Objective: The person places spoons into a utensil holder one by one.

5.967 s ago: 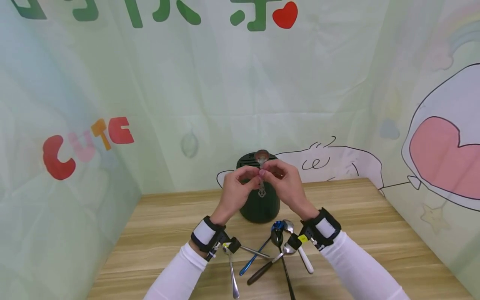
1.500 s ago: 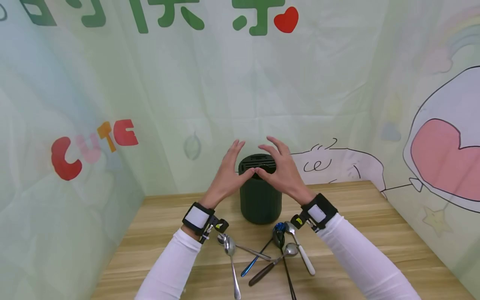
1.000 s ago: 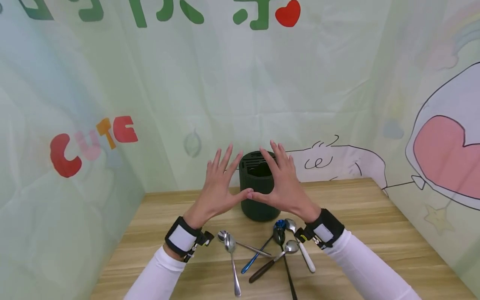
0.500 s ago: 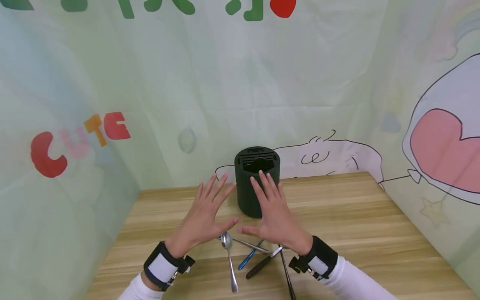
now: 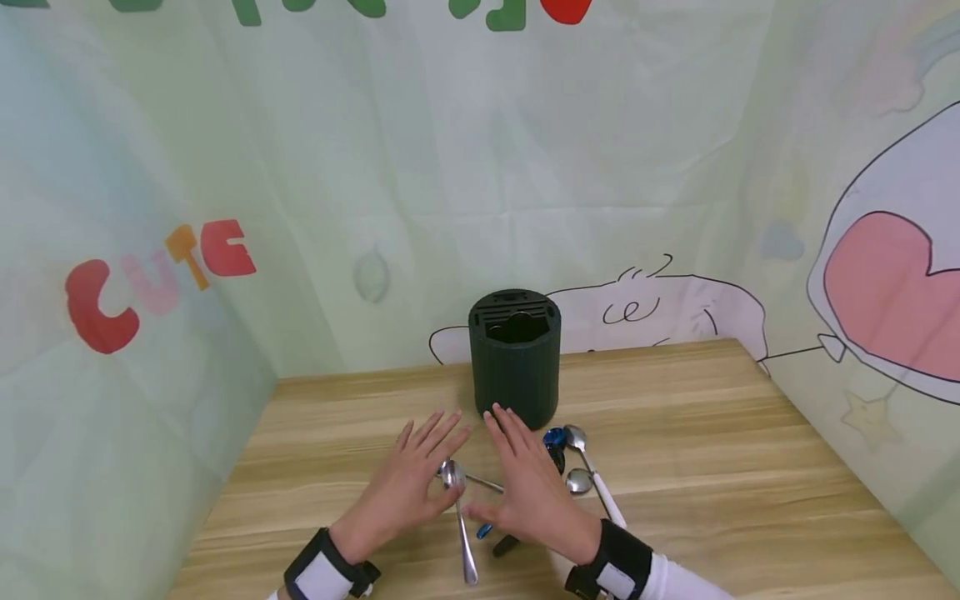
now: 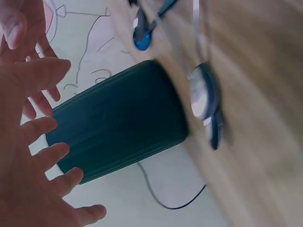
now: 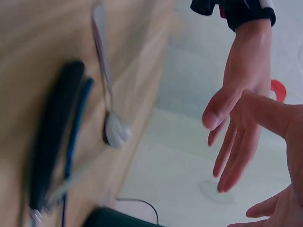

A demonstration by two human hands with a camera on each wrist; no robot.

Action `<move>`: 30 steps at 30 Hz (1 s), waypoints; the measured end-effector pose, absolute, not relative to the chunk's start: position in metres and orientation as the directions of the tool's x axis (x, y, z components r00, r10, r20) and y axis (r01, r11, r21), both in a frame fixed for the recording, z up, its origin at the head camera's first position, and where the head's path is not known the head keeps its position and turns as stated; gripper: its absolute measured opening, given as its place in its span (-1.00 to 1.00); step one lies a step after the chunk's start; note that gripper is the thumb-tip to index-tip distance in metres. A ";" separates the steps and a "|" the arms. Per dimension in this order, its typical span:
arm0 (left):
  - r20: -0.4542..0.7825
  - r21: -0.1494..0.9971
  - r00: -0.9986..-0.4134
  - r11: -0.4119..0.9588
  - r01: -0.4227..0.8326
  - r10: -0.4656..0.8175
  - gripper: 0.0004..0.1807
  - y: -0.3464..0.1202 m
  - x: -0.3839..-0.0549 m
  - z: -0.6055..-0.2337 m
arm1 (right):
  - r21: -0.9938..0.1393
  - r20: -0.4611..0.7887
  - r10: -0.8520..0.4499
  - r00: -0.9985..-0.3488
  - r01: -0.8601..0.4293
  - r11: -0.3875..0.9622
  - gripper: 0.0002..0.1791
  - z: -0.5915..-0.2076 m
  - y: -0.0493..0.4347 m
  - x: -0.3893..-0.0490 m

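The left hand (image 5: 405, 487) and right hand (image 5: 534, 492) no longer pinch the small spoon, now out of sight. Spread wide, they have dropped from the holder's (image 5: 517, 379) top to near the spoons (image 5: 453, 474).

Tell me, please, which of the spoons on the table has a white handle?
The rightmost spoon in the head view, its silver bowl beside the blue spoon. Its handle alone is white; the other handles in view are silver, blue or dark.

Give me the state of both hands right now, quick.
Left hand: open, fingers spread, holding nothing.
Right hand: open, fingers extended, holding nothing.
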State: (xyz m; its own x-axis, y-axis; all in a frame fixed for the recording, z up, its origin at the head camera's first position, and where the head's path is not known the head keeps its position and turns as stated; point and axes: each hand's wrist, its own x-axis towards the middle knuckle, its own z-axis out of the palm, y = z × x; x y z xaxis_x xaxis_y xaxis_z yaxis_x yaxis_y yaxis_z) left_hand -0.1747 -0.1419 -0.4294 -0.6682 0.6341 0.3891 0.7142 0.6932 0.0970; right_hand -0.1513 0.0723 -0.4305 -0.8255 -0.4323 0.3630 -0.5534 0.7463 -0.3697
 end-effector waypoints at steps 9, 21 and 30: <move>0.197 0.103 -0.699 0.694 0.712 0.688 -0.43 -0.141 -0.169 -0.457 | -0.351 0.244 -0.461 -0.854 -0.520 0.778 0.06 -0.458 0.057 -0.139; 0.147 0.115 -0.685 0.676 0.728 0.714 -0.62 -0.139 -0.167 -0.473 | -0.361 0.074 -0.495 -0.866 -0.486 0.796 -0.12 -0.479 0.043 -0.132; 0.231 0.025 -0.589 0.601 0.799 0.774 -0.82 -0.140 -0.168 -0.481 | -0.367 -0.013 -0.519 -0.855 -0.479 0.798 -0.41 -0.489 0.037 -0.136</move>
